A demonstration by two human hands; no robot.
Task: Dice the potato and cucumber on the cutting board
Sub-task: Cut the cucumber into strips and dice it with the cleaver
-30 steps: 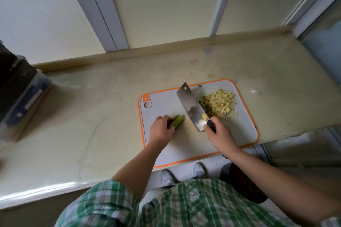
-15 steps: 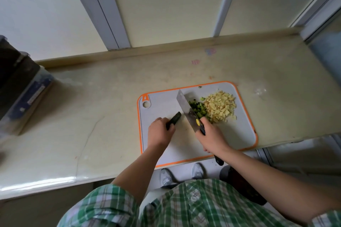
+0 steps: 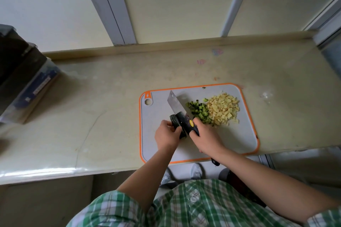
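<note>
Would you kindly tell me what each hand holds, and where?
The left hand holds the cucumber piece, fingers curled over it beside the blade; the right hand grips the cleaver where handle meets blade.

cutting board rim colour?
Orange rim on the grey cutting board; it shows clearest in the head view.

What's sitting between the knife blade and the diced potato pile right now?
A small heap of diced cucumber lies there on the cutting board, right of the knife blade and against the diced potato pile, as the head view shows.
</note>
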